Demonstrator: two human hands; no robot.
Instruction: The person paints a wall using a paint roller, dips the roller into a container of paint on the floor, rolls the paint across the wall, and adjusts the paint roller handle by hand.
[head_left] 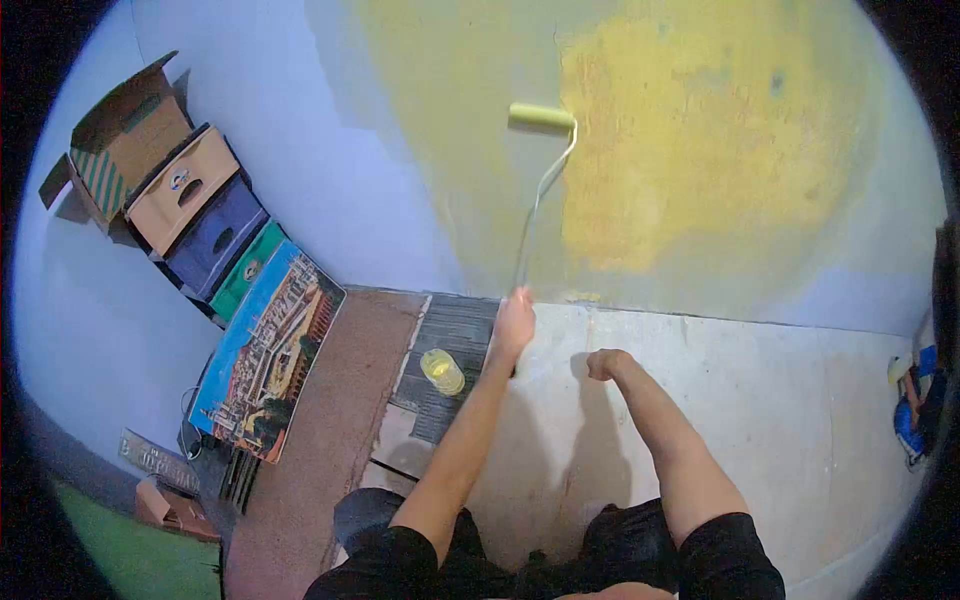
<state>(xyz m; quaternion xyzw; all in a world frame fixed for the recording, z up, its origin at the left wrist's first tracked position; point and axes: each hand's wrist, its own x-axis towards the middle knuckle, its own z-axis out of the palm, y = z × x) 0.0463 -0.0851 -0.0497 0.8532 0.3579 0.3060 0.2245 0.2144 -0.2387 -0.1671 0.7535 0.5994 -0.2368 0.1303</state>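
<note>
My left hand point(515, 322) is wrapped round the handle of a paint roller point(541, 119). The roller's pale yellow sleeve is up at the wall point(700, 150), by the edge of a bright yellow patch; from one frame I cannot tell if it touches. Its bent metal frame runs down to my grip. My right hand point(608, 364) is closed in a fist over the pale floor board, with nothing seen sticking out of it. Left of my left forearm, a clear container with yellow liquid point(442, 371) stands on a dark ribbed mat point(432, 415).
Stacked boxes point(212, 235), the top one with open flaps, stand along the left wall. A city picture panel point(268, 355) leans below them. Farther down lies a small brown box point(175, 508). Blue and dark items point(908, 425) sit at the right edge.
</note>
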